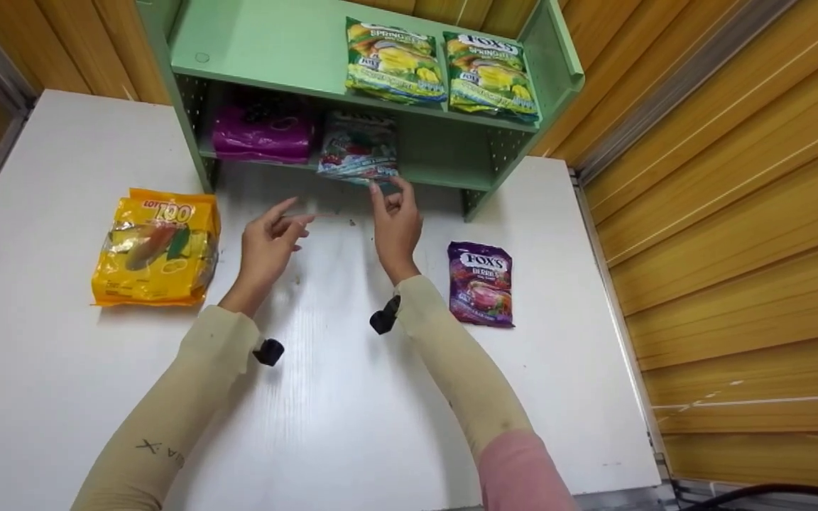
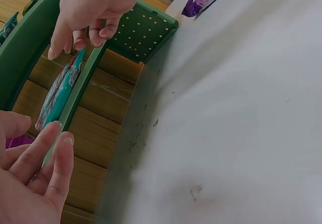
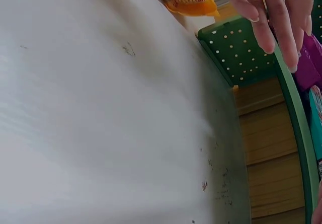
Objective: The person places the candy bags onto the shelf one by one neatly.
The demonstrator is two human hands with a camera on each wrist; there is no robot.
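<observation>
A teal and silver Fox's candy bag (image 1: 358,147) lies on the lower shelf, its front edge at the shelf's lip. Just before that edge is my right hand (image 1: 398,226), fingers loosely bent, with fingertips close to the bag; whether they touch it cannot be told. My left hand (image 1: 265,248) hovers in front of the shelf, fingers spread and relaxed, holding nothing. In the left wrist view its fingers (image 2: 60,163) are near one end of the teal bag (image 2: 63,90). A magenta bag (image 1: 263,136) sits left of the teal one.
Two green Fox's Spring Tea bags (image 1: 395,62) lie on the upper level of the green shelf (image 1: 260,42). On the white table (image 1: 324,397), a yellow mango candy bag (image 1: 157,248) lies at left and a purple Fox's Berries bag (image 1: 481,284) at right. Wood-slat walls surround it.
</observation>
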